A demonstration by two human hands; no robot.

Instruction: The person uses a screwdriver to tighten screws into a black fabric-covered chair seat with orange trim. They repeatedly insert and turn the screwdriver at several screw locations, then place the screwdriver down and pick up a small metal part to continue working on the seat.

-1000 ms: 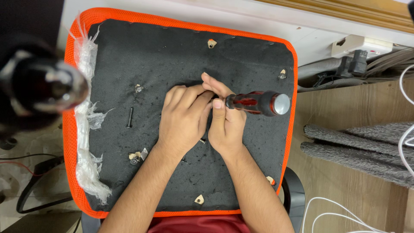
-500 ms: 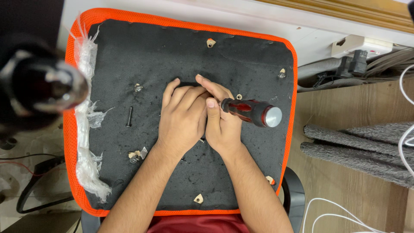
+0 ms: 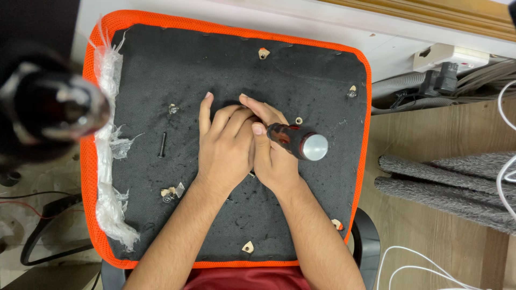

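seat underside, centre frame: stiff black-felted board, orange mesh rim, bulky, looks best held by its edges | screwdriver, centre: rigid, ribbed red-black handle for grip, now tipped steeper than 1 s ago | right hand wraps its handle | left hand cupped at tip, index finger now extended

Screwdriver tip hidden under both hands; blurred dark obj close to lens at left, can't ID; forearms cut off at bottom edge.
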